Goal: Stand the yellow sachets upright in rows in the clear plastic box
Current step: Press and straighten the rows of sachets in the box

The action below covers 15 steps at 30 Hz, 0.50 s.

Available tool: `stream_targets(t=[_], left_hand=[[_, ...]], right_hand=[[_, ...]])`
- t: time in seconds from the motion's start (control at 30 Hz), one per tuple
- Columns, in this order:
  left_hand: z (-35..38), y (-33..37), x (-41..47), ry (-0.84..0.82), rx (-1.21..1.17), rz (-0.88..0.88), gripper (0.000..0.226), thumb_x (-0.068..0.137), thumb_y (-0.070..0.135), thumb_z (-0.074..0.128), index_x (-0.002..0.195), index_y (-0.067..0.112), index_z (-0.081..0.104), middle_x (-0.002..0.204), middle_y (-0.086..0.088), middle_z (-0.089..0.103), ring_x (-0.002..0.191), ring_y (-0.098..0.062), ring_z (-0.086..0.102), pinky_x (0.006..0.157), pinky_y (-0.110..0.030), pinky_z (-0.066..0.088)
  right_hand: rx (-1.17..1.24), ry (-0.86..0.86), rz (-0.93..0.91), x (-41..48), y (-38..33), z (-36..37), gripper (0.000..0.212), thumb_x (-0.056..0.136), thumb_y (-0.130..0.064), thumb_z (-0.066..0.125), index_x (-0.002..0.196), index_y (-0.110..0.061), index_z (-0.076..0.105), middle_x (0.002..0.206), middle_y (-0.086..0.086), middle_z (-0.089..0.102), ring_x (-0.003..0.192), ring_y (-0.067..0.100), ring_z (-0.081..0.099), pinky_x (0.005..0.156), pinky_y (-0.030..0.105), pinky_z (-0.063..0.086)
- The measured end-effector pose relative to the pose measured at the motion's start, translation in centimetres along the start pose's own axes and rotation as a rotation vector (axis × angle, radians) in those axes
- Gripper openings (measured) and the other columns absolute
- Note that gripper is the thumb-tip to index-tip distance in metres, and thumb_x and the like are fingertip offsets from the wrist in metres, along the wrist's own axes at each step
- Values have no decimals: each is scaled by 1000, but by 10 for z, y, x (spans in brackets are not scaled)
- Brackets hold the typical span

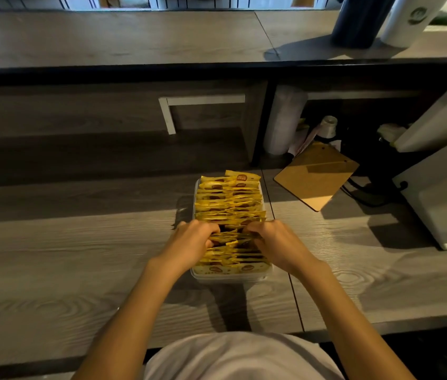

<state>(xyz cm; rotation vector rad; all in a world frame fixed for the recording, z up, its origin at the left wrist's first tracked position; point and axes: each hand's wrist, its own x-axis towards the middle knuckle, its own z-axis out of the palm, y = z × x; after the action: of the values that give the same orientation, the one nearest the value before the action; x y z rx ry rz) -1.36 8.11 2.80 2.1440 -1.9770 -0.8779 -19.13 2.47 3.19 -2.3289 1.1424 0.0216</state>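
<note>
Wood counter point(79, 256) | L hand point(192, 239) + R hand point(274, 242): fingers point(208, 229) curled, pinching yellow sachets point(230, 198) in clear box point(230, 277)

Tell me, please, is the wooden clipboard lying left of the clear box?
No, the clipboard lies to the right of the clear plastic box.

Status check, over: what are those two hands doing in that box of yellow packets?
Left hand and right hand both grip yellow sachets mid-box. Clear plastic box nearly full, rows upright. Nothing blocking; clipboard sits apart, right.
</note>
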Motion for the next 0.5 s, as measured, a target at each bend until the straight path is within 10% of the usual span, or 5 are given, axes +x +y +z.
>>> stream_targets(t=[0.5], left_hand=[[-10,5,-2,-63,-17,-13,40,92,15,53,131,25,51,130,-2,56,120,-19,53,100,-39,46]], right_hand=[[69,-49,44,-1,1,-9,30,91,-15,54,120,-18,60,117,4,64,108,19,60,90,30,53]])
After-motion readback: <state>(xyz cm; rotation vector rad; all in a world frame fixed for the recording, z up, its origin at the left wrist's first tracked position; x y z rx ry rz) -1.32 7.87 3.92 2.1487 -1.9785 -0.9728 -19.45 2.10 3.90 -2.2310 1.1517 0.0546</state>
